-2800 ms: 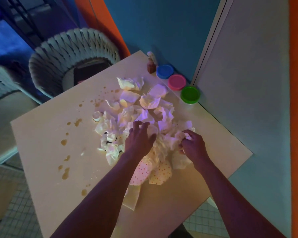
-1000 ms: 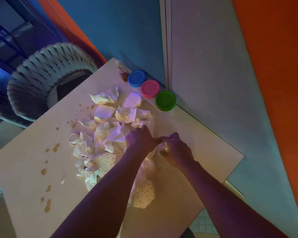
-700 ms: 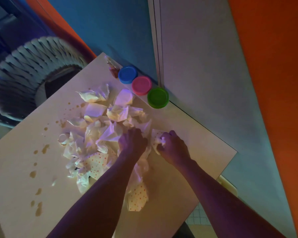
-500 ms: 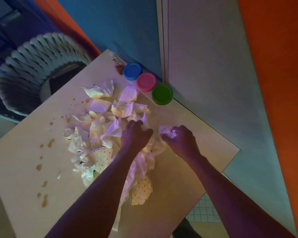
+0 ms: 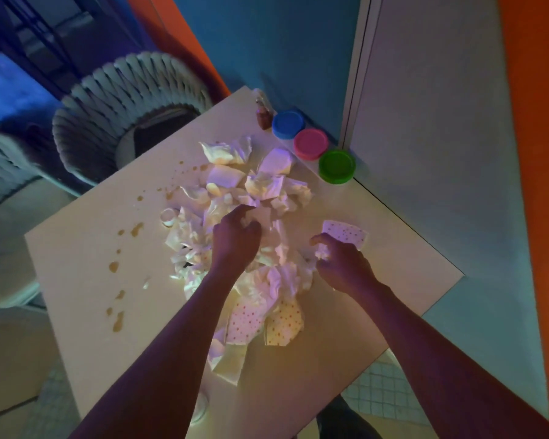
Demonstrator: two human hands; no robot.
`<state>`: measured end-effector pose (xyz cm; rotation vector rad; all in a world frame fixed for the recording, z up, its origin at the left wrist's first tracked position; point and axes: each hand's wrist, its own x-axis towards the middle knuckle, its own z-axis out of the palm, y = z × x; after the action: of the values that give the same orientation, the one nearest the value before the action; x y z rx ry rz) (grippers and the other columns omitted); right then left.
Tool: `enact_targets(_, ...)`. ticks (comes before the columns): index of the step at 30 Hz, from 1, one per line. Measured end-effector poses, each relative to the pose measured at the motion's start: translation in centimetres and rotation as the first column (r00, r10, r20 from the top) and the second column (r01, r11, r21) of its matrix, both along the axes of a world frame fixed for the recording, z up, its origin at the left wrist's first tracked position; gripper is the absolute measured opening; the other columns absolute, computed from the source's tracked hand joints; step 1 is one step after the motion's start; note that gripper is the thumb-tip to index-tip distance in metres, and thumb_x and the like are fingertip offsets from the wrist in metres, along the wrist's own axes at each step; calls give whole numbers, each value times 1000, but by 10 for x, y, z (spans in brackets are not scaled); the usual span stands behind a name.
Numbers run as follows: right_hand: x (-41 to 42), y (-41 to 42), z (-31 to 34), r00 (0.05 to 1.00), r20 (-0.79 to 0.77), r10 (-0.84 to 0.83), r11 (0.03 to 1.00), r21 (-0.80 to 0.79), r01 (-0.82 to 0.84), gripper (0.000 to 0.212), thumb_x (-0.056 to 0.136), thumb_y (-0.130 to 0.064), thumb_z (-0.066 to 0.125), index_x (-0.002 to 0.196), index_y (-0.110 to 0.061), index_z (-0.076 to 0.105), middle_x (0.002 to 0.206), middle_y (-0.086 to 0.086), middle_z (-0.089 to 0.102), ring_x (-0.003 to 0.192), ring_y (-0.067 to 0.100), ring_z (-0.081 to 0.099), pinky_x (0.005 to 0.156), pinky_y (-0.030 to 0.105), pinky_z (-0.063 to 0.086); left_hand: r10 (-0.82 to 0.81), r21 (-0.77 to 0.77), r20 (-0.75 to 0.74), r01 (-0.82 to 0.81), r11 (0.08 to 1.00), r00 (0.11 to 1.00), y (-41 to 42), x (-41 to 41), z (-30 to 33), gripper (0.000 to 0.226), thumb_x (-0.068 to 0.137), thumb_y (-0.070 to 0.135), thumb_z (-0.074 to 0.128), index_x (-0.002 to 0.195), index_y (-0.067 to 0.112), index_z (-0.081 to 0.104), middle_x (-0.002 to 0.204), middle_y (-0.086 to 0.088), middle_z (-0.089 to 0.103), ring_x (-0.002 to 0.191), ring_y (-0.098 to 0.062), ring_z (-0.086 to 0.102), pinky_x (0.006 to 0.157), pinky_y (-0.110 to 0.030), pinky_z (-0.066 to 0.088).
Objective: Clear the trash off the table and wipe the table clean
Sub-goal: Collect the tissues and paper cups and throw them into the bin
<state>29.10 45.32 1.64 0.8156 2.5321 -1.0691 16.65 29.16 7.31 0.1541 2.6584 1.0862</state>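
A: We log the pile of crumpled paper [image 5: 251,217] heaped mid-table [image 5: 76,255], white scraps mixed with red-dotted ones at the near edge.

B: Hands? We see the left hand [image 5: 235,242] on top of the pile, fingers curled into the white paper, gripping a wad.

A: Agreed. The right hand [image 5: 343,264] sits at the pile's right edge, fingers curled around a small crumpled scrap. One dotted napkin [image 5: 346,232] lies flat just beyond its fingertips, apart from the heap.

B: We note brown spill drops [image 5: 130,229] scattered across the table left of the pile.

A: Farther out, three tubs along the wall edge: blue lid [image 5: 288,123], pink lid [image 5: 311,143], green lid [image 5: 337,166], touching in a row. A small brown bottle [image 5: 263,114] stands beside the blue one.

B: A woven chair [image 5: 127,103] stands past the table's far-left corner.
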Motion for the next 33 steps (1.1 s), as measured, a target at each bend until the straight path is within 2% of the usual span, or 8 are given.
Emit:
enact_targets(4,4,-7,-17,984,126,127,989,58,-135,64,83,-38,63,142,-36,37,130,6,59,117,32,58,90,38,47,8,-18,-11,-8,1000,1000,-18,10,7,28,85,27,49,94,13,72,75,-12,66,81,-37,62,62,-34,41)
enact_targets(6,10,-9,-31,977,159,144,978,129,-165,58,86,-44,62,139,-33,43,127,9,58,115,33,59,90,39,48,18,-35,26,-17,999,1000,-27,14,10,33,83,40,49,77,12,66,71,-12,64,78,-37,60,57,-35,39)
enact_targets(10,19,-18,-49,993,29,113,961,252,-117,30,90,-41,59,116,-26,60,108,8,63,100,35,63,79,39,52,39,-67,148,-30,997,988,-53,19,3,60,70,65,63,102,16,73,88,-5,75,87,-25,69,70,-34,52)
enact_targets(14,19,-19,-53,997,-25,73,953,298,-62,18,88,-34,64,98,-19,66,99,6,65,94,34,64,73,37,50,14,-156,180,15,988,984,-70,28,-3,52,70,38,70,119,20,71,108,-5,75,91,-24,70,70,-30,53)
enact_targets(18,22,-16,-57,998,-29,47,951,308,-35,24,89,-33,62,107,-19,69,105,8,67,99,35,64,78,38,51,-107,-162,203,141,977,973,-72,39,-7,32,75,14,71,103,28,65,103,-2,69,79,-21,65,64,-28,52)
enact_targets(26,11,-4,-51,992,126,6,985,172,-28,56,83,-38,66,130,-27,36,115,10,64,103,39,62,83,40,47,-528,-318,266,591,742,806,-62,70,-30,83,75,21,71,145,51,36,145,9,37,105,-27,64,84,-36,54)
enact_targets(30,9,-7,-52,993,116,5,975,220,-31,33,87,-37,60,117,-26,54,110,10,67,99,35,63,80,35,48,-511,-428,251,568,703,822,-53,75,-42,75,80,39,76,146,42,40,147,6,40,110,-29,63,86,-38,50)
enact_targets(33,12,-12,-52,996,64,-55,981,190,42,25,87,-33,59,107,-19,62,108,11,66,98,35,63,78,34,46,-503,-463,153,512,724,850,-47,78,-44,42,88,42,66,129,36,60,125,3,59,102,-30,66,77,-34,47)
